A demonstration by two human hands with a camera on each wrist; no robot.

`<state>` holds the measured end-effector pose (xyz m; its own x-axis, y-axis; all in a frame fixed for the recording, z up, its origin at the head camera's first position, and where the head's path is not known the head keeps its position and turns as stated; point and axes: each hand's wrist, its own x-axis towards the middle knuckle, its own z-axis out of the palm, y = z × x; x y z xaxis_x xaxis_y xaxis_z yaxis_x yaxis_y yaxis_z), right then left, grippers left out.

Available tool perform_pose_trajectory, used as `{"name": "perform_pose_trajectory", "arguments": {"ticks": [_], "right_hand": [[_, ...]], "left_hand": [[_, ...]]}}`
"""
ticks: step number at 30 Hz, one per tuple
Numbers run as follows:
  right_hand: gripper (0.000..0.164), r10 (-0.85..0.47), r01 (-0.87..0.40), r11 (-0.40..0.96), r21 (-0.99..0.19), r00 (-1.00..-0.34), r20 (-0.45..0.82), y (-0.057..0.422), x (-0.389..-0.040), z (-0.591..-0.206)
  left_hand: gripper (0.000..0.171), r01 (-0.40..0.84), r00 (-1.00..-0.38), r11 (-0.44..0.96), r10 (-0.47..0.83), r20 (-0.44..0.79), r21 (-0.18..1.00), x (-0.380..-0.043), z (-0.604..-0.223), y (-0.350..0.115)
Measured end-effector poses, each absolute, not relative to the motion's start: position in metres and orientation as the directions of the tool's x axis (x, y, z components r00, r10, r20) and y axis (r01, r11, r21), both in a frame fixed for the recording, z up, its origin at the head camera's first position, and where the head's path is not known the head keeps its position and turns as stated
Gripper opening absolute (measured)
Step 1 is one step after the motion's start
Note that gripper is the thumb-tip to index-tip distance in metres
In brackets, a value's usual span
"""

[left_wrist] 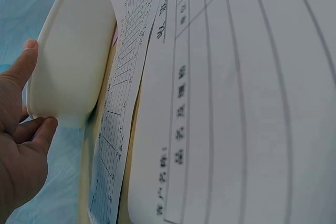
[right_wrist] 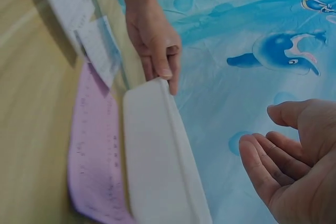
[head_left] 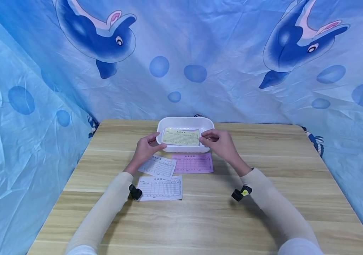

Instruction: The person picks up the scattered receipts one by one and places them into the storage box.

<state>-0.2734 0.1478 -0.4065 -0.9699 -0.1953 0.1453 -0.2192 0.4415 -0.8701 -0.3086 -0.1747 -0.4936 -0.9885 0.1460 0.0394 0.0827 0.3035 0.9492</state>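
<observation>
A white plastic tray (head_left: 186, 150) stands near the table's far edge, with a yellow printed slip (head_left: 180, 137) lying inside it over white paper. My left hand (head_left: 145, 148) holds the tray's left end; the left wrist view shows the thumb at the rim and the other fingers at the tray's corner. At the tray's right end is my right hand (head_left: 219, 142), near the yellow slip. In the right wrist view that hand (right_wrist: 294, 163) is apart from the tray, its fingers loosely bent and nothing between them. The tray's inside is hidden from both wrist views.
In front of the tray a pink printed slip (head_left: 195, 164) lies on the wooden table (head_left: 226, 219). One white slip (head_left: 158, 166) overlaps its left edge, and another white slip (head_left: 160, 189) lies closer to me. A blue dolphin-printed cloth (head_left: 219, 99) hangs behind the table.
</observation>
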Motion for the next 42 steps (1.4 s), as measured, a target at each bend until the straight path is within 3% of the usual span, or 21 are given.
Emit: {"name": "perform_pose_trajectory", "arguments": {"ticks": [13, 21, 42], "right_hand": [[0.022, -0.184, -0.148, 0.470, -0.870, -0.981, 0.067, 0.169, -0.252, -0.441], [0.018, -0.154, -0.146, 0.512, -0.847, -0.985, 0.076, 0.179, -0.252, -0.466], [0.026, -0.088, -0.029, 0.535, -0.844, -0.996, -0.021, 0.186, -0.260, -0.499]], "left_hand": [[0.080, 0.092, -0.987, 0.280, 0.153, 0.050, 0.956, -0.309, -0.494, -0.175], [0.081, 0.088, -0.987, 0.268, 0.157, 0.047, 0.959, -0.308, -0.493, -0.175], [0.080, 0.096, -0.985, 0.253, 0.160, 0.056, 0.963, -0.306, -0.492, -0.175]]}}
